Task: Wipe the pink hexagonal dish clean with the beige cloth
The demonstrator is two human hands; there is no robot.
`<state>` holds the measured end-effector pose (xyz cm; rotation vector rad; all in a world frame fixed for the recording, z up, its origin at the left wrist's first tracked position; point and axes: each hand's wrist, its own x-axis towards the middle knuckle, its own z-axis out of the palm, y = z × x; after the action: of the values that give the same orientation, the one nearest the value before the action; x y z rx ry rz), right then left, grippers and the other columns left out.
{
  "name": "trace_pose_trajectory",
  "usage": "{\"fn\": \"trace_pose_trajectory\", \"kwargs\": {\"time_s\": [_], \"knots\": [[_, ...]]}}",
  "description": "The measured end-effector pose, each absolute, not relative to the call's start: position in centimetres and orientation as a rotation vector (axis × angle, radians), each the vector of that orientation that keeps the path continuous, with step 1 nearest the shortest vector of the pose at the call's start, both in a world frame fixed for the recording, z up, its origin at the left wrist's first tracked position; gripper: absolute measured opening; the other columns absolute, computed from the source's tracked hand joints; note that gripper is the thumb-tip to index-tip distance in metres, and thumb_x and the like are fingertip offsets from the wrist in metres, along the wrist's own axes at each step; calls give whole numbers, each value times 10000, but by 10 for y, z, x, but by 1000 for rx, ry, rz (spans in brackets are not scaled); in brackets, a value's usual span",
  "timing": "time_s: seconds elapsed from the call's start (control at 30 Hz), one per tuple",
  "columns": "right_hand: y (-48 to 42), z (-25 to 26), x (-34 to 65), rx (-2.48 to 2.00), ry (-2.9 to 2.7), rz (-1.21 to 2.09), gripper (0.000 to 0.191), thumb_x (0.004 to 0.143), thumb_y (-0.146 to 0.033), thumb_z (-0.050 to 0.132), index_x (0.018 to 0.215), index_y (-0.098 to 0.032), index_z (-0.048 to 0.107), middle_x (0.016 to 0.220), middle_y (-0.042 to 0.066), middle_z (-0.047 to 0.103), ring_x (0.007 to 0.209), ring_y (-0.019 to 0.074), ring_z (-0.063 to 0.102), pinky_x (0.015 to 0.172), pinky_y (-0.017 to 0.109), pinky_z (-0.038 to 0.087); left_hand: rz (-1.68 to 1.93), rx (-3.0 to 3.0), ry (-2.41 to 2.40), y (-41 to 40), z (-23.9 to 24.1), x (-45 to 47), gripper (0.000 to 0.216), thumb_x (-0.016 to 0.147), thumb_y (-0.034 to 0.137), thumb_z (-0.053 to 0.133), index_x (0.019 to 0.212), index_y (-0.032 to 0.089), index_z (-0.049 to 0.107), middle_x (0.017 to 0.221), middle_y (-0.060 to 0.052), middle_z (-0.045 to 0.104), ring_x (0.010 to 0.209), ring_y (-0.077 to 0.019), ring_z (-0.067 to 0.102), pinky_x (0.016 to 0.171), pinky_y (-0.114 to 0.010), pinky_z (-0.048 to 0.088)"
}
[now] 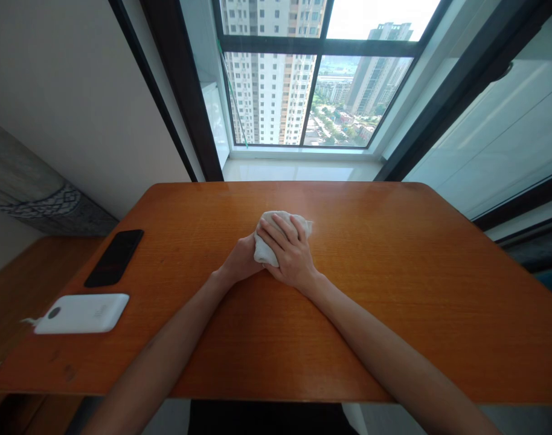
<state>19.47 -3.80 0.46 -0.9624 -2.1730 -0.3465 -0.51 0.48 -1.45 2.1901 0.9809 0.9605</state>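
A bunched white cloth sits at the middle of an orange-brown wooden table. My right hand lies over the cloth from the right, its fingers curled around it. My left hand holds the cloth from the left side, mostly hidden behind the cloth and the right hand's fingers. Both hands rest on the tabletop and touch each other.
A black phone lies face up near the table's left edge. A white power bank with a short cable lies in front of it. A large window stands beyond the far edge. A lower wooden surface adjoins the left side.
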Motion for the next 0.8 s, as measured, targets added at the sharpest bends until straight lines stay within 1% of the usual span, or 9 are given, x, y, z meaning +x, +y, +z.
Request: {"fn": "trace_pose_trajectory", "kwargs": {"time_s": [0.1,0.17,0.3,0.4,0.5,0.6,0.67,0.73,0.8], "knots": [[-37,3,194,-1008,-2128,-310,735,1072,-549,555,1739,-263,436,1750,90,552,1661,399,456,1421,669,237,972,2156,973,3,-11,-3,575,923,364,757,1434,142,611,1277,-151,824,1063,-327,825,893,-402,687],[-36,3,194,-1014,-2086,-315,728,1070,-541,553,1735,-265,442,1733,94,573,1654,401,464,1412,667,252,976,2142,974,2,-10,-3,609,890,377,798,1430,164,614,1273,-138,825,1061,-324,824,882,-395,682],[-35,3,196,-1039,-2011,-321,706,1070,-540,535,1724,-283,460,1709,93,600,1632,397,489,1387,648,302,960,2119,1020,1,-7,-2,593,812,401,865,1323,197,641,1110,-76,842,881,-259,804,770,-339,654],[-35,4,197,-1057,-1978,-278,686,1069,-525,541,1712,-294,477,1699,91,608,1612,394,509,1370,638,339,952,2137,1036,0,-3,-1,621,795,396,867,1335,204,628,1049,-49,831,815,-232,783,769,-329,639],[-35,5,198,-1067,-1930,-234,637,1069,-478,544,1677,-292,525,1688,91,616,1605,386,515,1362,626,365,956,2168,1038,-1,0,-1,658,809,392,848,1396,215,610,1096,-57,828,861,-249,798,814,-347,640],[-34,6,198,-1088,-1851,-173,572,1082,-426,517,1630,-273,577,1671,100,626,1600,367,520,1345,599,410,969,2179,1024,-2,2,-1,694,826,362,829,1459,220,582,1192,-75,825,967,-268,817,889,-364,648],[-33,6,199,-1089,-1792,-116,546,1096,-402,494,1615,-262,588,1653,109,638,1581,344,543,1333,578,439,980,2181,1000,-3,2,-1,670,849,338,803,1468,219,577,1255,-84,819,1041,-272,822,936,-368,650],[-31,6,198,-1078,-1722,-47,524,1109,-398,472,1598,-257,599,1633,117,652,1554,319,573,1327,559,457,990,2187,986,-3,1,-1,642,872,328,777,1472,220,575,1302,-91,810,1097,-275,820,971,-372,650],[-29,5,198,-1091,-1622,52,500,1118,-434,458,1545,-249,644,1592,132,681,1517,306,610,1313,547,473,996,2197,991,-3,0,0,643,884,344,778,1480,221,570,1309,-97,809,1104,-276,820,985,-379,651]]}}
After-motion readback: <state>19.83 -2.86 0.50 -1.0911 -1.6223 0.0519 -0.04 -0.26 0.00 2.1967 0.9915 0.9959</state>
